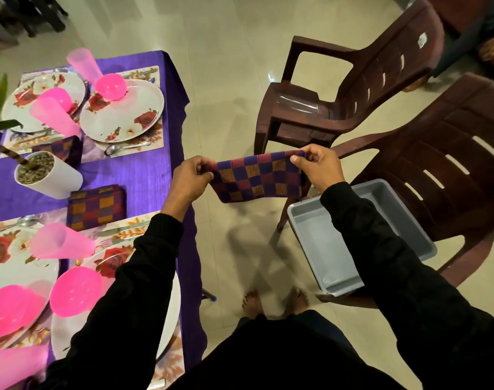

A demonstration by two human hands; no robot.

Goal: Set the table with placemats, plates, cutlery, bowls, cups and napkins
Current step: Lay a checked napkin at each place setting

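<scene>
While your left hand (pixel 190 175) and right hand (pixel 317 167) pinch the napkin (pixel 258 177) taut over the floor beside the counter (pixel 144 175), fold it squarely, matching edges.

You are wearing the one camera on your head, and it is looking forward and steeply down, so your own black sleeves (pixel 144 277) are reaching up from the bottom edge and your bare feet (pixel 274 304) are showing on the floor (pixel 226 80) right below. It is sitting close to your two hands and taking in a very wide picture, with the purple table (pixel 144 175) along the left side and the brown chairs (pixel 352 88) bending at the right. There is no second view sharing any part of the room.
</scene>
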